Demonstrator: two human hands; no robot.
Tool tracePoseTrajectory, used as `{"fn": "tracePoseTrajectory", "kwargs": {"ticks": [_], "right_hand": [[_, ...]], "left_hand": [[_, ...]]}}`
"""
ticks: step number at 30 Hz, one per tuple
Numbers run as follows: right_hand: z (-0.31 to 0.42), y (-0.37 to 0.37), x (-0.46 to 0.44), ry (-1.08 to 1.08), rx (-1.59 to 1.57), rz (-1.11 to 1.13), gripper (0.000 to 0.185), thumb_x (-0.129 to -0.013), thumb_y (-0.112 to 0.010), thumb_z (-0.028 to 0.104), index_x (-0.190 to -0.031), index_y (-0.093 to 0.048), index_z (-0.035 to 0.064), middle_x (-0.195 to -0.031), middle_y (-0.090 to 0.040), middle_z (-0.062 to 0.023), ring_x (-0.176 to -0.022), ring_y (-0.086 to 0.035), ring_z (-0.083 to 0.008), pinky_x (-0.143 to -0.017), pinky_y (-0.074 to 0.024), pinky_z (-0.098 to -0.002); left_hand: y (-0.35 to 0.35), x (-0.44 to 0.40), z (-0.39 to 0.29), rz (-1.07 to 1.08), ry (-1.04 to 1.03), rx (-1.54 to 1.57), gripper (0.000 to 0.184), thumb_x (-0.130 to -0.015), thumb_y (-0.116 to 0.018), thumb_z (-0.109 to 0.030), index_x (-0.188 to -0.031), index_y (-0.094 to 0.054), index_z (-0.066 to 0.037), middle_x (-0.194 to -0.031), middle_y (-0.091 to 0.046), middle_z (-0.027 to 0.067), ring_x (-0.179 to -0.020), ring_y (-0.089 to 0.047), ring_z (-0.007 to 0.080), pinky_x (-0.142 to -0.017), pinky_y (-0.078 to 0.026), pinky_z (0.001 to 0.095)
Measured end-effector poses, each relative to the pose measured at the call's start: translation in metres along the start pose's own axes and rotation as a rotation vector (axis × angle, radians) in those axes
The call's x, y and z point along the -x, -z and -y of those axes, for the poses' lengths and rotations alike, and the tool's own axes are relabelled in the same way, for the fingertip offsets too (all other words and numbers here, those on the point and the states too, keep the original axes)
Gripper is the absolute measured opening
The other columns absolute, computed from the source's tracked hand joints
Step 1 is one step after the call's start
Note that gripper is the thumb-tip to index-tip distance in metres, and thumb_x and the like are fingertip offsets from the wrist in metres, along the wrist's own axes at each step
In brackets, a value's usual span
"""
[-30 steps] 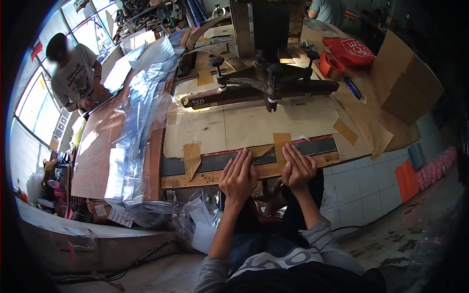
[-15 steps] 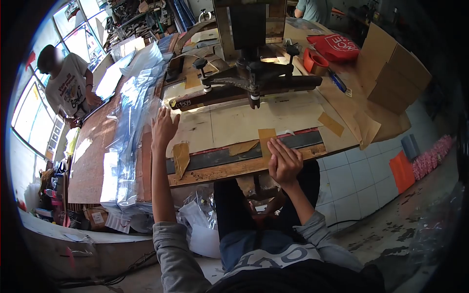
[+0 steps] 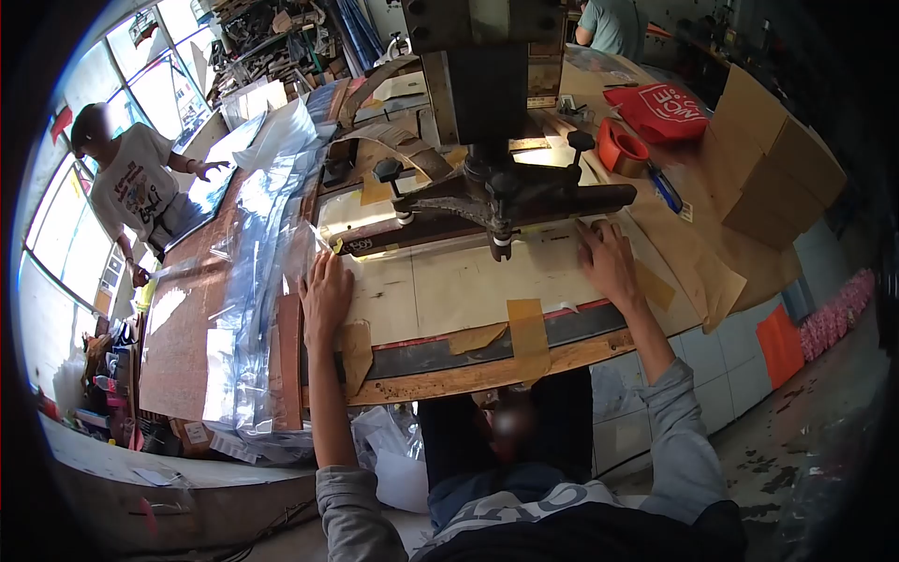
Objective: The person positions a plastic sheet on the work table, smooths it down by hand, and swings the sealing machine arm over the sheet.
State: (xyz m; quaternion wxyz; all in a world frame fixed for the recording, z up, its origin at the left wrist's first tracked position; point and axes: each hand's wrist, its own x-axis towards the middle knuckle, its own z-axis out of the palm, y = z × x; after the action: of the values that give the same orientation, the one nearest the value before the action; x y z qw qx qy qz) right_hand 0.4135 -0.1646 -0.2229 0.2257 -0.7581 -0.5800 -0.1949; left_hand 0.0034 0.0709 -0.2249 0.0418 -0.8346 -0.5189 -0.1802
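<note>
In the head view my left hand (image 3: 328, 292) lies at the left edge of a pale flat board (image 3: 449, 288), its fingers stretched out toward the left end of a long dark metal bar (image 3: 552, 207). My right hand (image 3: 610, 264) rests on the board's right side, fingers extended and apart, the tips close under the bar. Nothing shows in either hand. The bar hangs across the board from a black press head (image 3: 489, 183). Between my hands, a brown tape strip (image 3: 529, 335) runs over the board's dark front strip (image 3: 440, 353). Another tape piece (image 3: 356, 351) sits by my left wrist.
Clear plastic sheets (image 3: 267, 211) cover the table at left, where a co-worker (image 3: 136, 178) stands. At right are a blue cutter (image 3: 666, 190), an orange tape roll (image 3: 621, 148), a red bag (image 3: 658, 112) and a cardboard box (image 3: 777, 159).
My right hand has left the front tape strip and moved up and right onto the board. My left hand stays near the left edge. The view has shifted, and the co-worker's arm is now raised.
</note>
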Motion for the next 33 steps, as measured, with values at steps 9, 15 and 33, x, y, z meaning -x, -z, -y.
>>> {"fn": "tracePoseTrajectory", "kwargs": {"ticks": [9, 15, 33], "right_hand": [[0.004, 0.002, 0.003, -0.023, 0.057, 0.069, 0.041, -0.082, -0.061, 0.016, -0.122, -0.062, 0.0064, -0.107, -0.053, -0.0107, -0.100, -0.049, -0.0278, -0.086, -0.0421, -0.0427], [0.009, 0.003, 0.002, 0.008, 0.116, 0.090, 0.039, -0.082, -0.059, 0.013, -0.120, -0.061, 0.0036, -0.118, -0.054, -0.0103, -0.109, -0.050, -0.0263, -0.088, -0.0414, -0.0435], [0.009, 0.001, 0.002, 0.016, 0.094, 0.150, 0.046, -0.083, -0.058, 0.012, -0.128, -0.057, 0.0039, -0.117, -0.054, -0.0084, -0.112, -0.051, -0.0240, -0.096, -0.0386, -0.0457]], "left_hand": [[0.010, -0.006, -0.002, 0.088, 0.025, -0.063, 0.049, -0.095, -0.050, -0.038, -0.135, -0.049, -0.009, -0.144, -0.047, 0.0087, -0.135, -0.041, 0.0242, -0.110, -0.028, 0.0521], [0.015, -0.003, -0.008, 0.087, 0.020, -0.124, 0.050, -0.096, -0.047, -0.035, -0.138, -0.047, -0.008, -0.142, -0.049, 0.0099, -0.132, -0.044, 0.0250, -0.110, -0.029, 0.0454], [0.009, -0.004, -0.002, 0.090, 0.010, -0.129, 0.049, -0.097, -0.047, -0.035, -0.137, -0.048, -0.006, -0.141, -0.048, 0.0134, -0.132, -0.044, 0.0275, -0.110, -0.028, 0.0449]]}}
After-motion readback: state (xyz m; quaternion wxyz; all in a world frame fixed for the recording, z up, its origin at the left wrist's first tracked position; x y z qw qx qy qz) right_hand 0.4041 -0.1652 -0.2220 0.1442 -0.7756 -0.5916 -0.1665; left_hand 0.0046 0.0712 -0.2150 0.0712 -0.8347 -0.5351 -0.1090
